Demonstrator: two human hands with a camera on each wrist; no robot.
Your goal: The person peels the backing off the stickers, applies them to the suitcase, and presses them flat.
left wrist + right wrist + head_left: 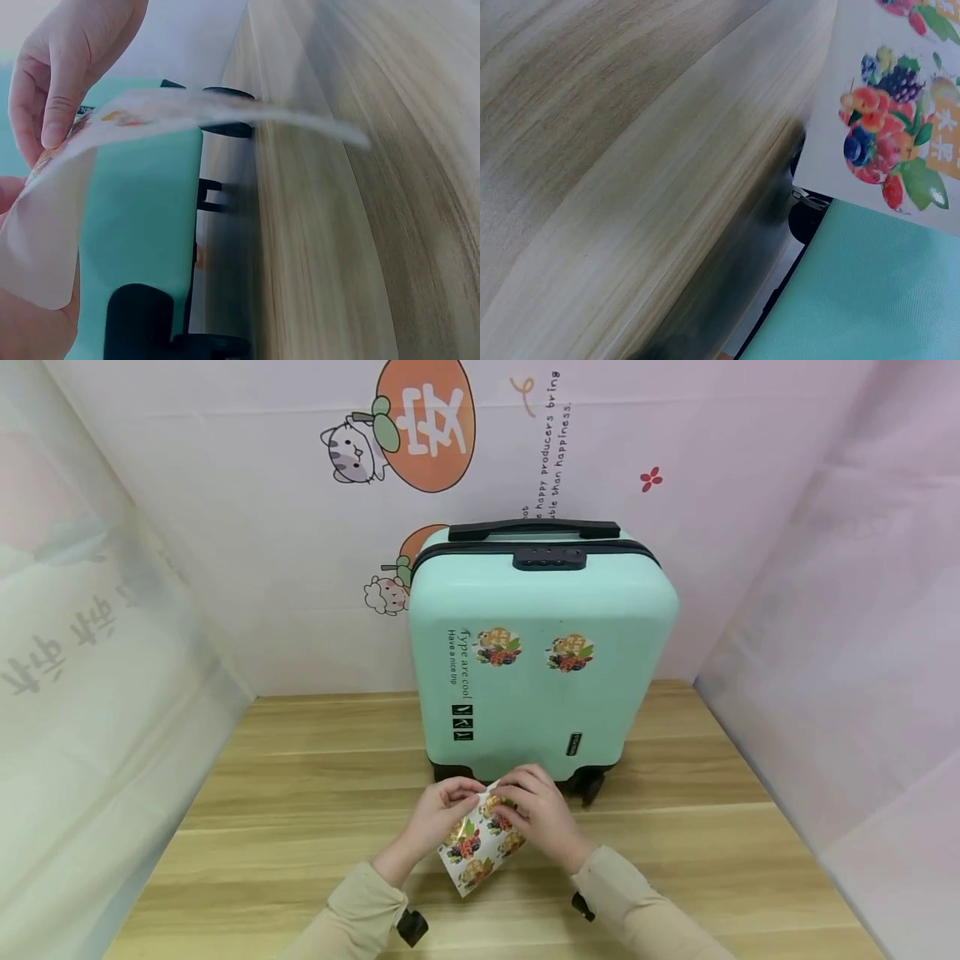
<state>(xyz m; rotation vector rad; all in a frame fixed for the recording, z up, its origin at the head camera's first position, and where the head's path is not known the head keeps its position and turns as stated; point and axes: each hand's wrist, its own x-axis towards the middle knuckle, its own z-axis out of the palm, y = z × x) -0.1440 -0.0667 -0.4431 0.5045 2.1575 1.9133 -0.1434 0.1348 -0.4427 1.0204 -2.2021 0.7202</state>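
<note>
A white sheet of fruit stickers is held in front of a mint-green suitcase. My left hand pinches its upper edge from the left. From the right, my right hand grips the same sheet near its top corner, with fingers bent over the front. In the left wrist view the sheet curves between both hands, its far end blurred. The right wrist view shows printed fruit clusters on the sheet but no fingers. Two matching fruit stickers, left and right, are on the suitcase front.
The suitcase stands upright on a wood-grain table, with black wheels at its base and a black handle on top. A printed white cloth hangs behind it, and pale cloth walls line both sides.
</note>
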